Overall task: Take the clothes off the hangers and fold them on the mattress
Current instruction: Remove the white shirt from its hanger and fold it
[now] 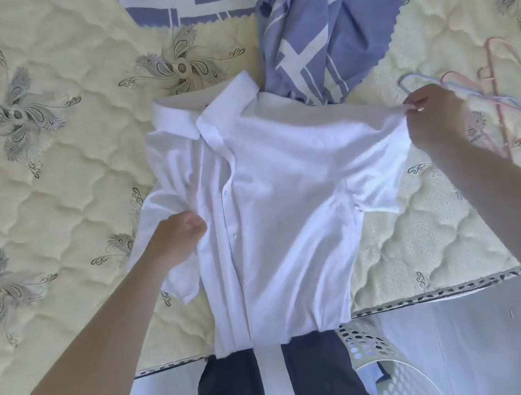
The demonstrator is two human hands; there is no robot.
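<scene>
A white short-sleeved button shirt (274, 202) lies face up on the cream quilted mattress (44, 200), collar away from me, its hem hanging over the near edge. My left hand (177, 238) grips the shirt's left side, where the sleeve is bunched inward. My right hand (434, 117) pinches the right shoulder and sleeve and holds it slightly lifted and stretched outward. Several thin wire hangers (514, 103), pink and blue, lie empty on the mattress just beyond my right hand.
A crumpled blue-and-white patterned cloth (318, 20) lies beyond the shirt's collar, at the back middle. A white perforated laundry basket (387, 370) stands on the floor below the mattress edge, at my right. My dark trousers (319, 378) show at the bottom.
</scene>
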